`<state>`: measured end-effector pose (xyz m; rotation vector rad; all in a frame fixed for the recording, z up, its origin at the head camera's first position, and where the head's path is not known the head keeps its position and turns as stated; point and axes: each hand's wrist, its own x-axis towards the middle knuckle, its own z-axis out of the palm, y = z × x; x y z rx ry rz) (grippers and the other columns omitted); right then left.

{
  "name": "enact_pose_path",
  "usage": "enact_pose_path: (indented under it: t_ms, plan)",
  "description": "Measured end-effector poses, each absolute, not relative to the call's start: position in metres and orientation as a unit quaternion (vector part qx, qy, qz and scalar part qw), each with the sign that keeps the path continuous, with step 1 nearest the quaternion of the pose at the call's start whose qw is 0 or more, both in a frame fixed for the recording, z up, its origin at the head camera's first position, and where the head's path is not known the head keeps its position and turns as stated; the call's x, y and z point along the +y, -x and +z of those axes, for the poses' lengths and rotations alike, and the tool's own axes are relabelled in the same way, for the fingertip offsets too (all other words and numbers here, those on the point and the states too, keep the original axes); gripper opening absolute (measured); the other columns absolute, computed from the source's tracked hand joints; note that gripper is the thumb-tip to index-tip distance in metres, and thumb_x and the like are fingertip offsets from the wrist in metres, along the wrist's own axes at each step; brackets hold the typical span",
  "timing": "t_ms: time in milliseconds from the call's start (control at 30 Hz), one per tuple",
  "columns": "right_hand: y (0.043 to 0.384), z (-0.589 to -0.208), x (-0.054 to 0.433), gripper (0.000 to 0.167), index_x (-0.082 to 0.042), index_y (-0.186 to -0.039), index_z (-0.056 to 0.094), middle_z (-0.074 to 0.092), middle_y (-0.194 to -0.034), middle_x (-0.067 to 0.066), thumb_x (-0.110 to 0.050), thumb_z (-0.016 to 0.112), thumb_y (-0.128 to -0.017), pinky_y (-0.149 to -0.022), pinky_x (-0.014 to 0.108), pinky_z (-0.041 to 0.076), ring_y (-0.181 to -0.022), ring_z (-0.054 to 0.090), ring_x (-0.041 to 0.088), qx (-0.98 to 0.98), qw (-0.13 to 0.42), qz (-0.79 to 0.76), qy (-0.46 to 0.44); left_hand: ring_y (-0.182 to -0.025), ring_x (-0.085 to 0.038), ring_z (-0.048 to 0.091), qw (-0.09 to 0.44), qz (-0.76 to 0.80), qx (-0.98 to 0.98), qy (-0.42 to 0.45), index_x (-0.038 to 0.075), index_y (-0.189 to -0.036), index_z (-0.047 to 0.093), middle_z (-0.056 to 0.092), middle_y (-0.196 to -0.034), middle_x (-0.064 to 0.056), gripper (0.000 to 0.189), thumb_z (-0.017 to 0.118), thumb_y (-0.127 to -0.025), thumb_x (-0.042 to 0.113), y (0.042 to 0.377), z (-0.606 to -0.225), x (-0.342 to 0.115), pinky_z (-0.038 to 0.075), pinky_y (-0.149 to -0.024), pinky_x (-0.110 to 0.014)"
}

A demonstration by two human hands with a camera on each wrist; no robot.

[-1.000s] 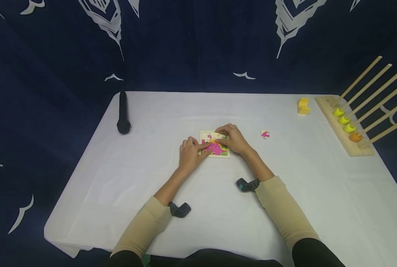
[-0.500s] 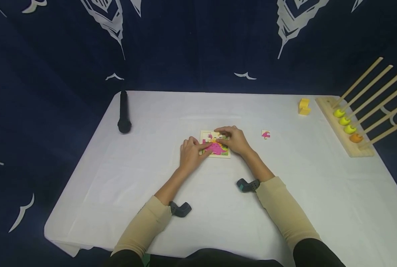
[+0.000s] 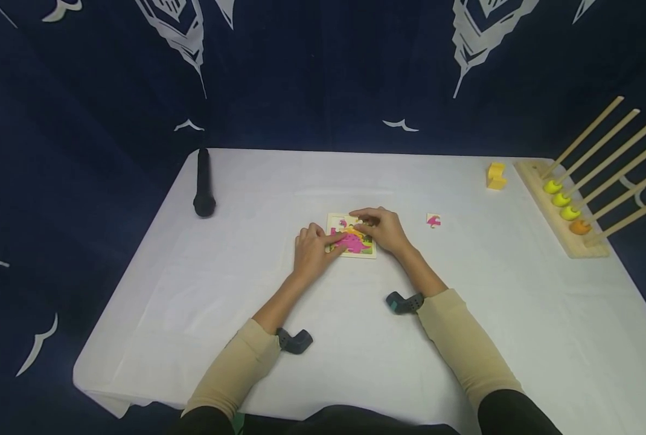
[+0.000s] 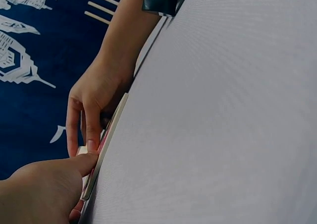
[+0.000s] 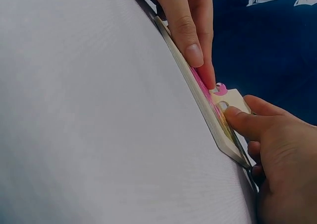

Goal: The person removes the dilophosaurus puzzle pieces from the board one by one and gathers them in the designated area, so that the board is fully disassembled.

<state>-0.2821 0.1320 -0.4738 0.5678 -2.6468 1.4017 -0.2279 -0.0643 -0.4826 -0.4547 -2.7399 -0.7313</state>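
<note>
A dark blue curtain [image 3: 323, 72] with white printed shapes hangs behind the white tabletop [image 3: 192, 284] in front of me. At its far right stands a wooden rack [image 3: 553, 212] with yellow-green and orange beads [image 3: 570, 212] low on it. A black microphone [image 3: 203, 181] lies near the far left corner. My left hand [image 3: 309, 248] has thumb and forefinger stretched out and slightly apart, pressing on the puzzle rather than gripping it. My right hand [image 3: 385, 228] has thumb and fingers nearly together, pinching a piece. The dinosaur puzzle [image 3: 352, 243] sits on the tabletop between my hands. A yellow block [image 3: 495, 176] rests near the rack. The pinched piece [image 5: 235, 100], cream and pink, tilts up above the puzzle. Another pink piece [image 3: 434, 220] lies loose, right of my right hand.
</note>
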Motion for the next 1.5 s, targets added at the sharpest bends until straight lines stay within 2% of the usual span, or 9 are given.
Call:
enact_pose_path:
  t_ms: [233,367,500,600,867,1100,1200,1333,1500]
  plan:
    - [0.284,-0.474,0.134,0.028,-0.012,-0.108,0.069,0.065,-0.084,0.006,-0.017,0.072,-0.080,-0.061,0.025,0.039,-0.069,0.049,0.018,-0.840,0.080,0.505,-0.180,-0.075,-0.017,0.033,0.126,-0.244,-0.949,0.156,0.030,-0.112,0.067,0.040,-0.085,0.001,0.033,0.064,-0.083,0.046,0.229,-0.482,-0.064,0.027,-0.066,-0.030]
    - [0.281,-0.466,0.138,0.031,-0.010,-0.109,0.069,0.065,-0.091,0.008,-0.018,0.072,-0.079,-0.062,0.021,0.040,-0.072,0.050,0.016,-0.826,0.086,0.533,-0.163,-0.075,-0.017,0.033,0.124,-0.245,-0.949,0.155,0.030,-0.112,0.067,0.040,-0.085,0.001,0.033,0.064,-0.083,0.046,0.229,-0.481,-0.064,0.028,-0.067,-0.030]
    - [0.268,-0.445,0.150,0.031,-0.004,-0.111,0.067,0.063,-0.097,0.013,-0.012,0.071,-0.081,-0.064,0.021,0.037,-0.075,0.047,0.016,-0.823,0.092,0.541,-0.149,-0.075,-0.017,0.033,0.125,-0.251,-0.948,0.154,0.030,-0.111,0.068,0.040,-0.085,0.001,0.032,0.064,-0.083,0.045,0.228,-0.481,-0.064,0.027,-0.066,-0.031]
    - [0.258,-0.428,0.169,0.029,0.000,-0.110,0.066,0.062,-0.094,0.016,-0.006,0.070,-0.081,-0.062,0.022,0.035,-0.072,0.045,0.015,-0.821,0.106,0.543,-0.141,-0.074,-0.017,0.033,0.125,-0.253,-0.947,0.154,0.030,-0.111,0.068,0.040,-0.085,0.001,0.032,0.064,-0.083,0.045,0.228,-0.482,-0.062,0.027,-0.066,-0.031]
    - [0.255,-0.438,0.261,0.029,-0.008,-0.108,0.069,0.064,-0.088,-0.001,-0.014,0.072,-0.080,-0.060,0.016,0.036,-0.072,0.047,0.008,-0.827,0.168,0.532,-0.069,-0.075,-0.017,0.033,0.118,-0.254,-0.948,0.148,0.031,-0.112,0.067,0.040,-0.086,0.000,0.033,0.065,-0.082,0.046,0.227,-0.482,-0.061,0.027,-0.066,-0.031]
    - [0.248,-0.452,0.311,0.035,-0.012,-0.113,0.067,0.060,-0.089,-0.015,-0.029,0.068,-0.083,-0.064,0.014,0.036,-0.080,0.048,0.006,-0.870,0.137,0.473,0.019,-0.077,-0.017,0.033,0.115,-0.253,-0.950,0.145,0.031,-0.112,0.067,0.041,-0.087,0.000,0.033,0.064,-0.083,0.046,0.228,-0.483,-0.062,0.027,-0.067,-0.031]
    - [0.247,-0.460,0.316,0.035,-0.008,-0.113,0.066,0.061,-0.087,-0.012,-0.028,0.067,-0.085,-0.063,0.013,0.038,-0.078,0.049,0.004,-0.884,0.118,0.452,0.020,-0.077,-0.017,0.033,0.114,-0.255,-0.949,0.143,0.031,-0.112,0.067,0.042,-0.088,0.000,0.033,0.065,-0.082,0.046,0.228,-0.483,-0.062,0.027,-0.068,-0.031]
    - [0.247,-0.468,0.316,0.033,-0.007,-0.114,0.066,0.065,-0.094,0.004,-0.025,0.065,-0.087,-0.063,0.014,0.038,-0.076,0.050,0.003,-0.899,0.115,0.421,0.024,-0.077,-0.017,0.034,0.115,-0.258,-0.949,0.142,0.031,-0.111,0.067,0.042,-0.088,0.000,0.033,0.066,-0.082,0.045,0.227,-0.482,-0.062,0.028,-0.068,-0.031]
    - [0.250,-0.472,0.314,0.028,-0.007,-0.114,0.065,0.064,-0.101,0.017,-0.020,0.063,-0.088,-0.063,0.023,0.036,-0.077,0.048,0.013,-0.920,0.127,0.370,0.023,-0.077,-0.017,0.034,0.117,-0.257,-0.949,0.143,0.031,-0.111,0.068,0.042,-0.088,0.000,0.032,0.066,-0.082,0.045,0.227,-0.483,-0.062,0.028,-0.068,-0.031]
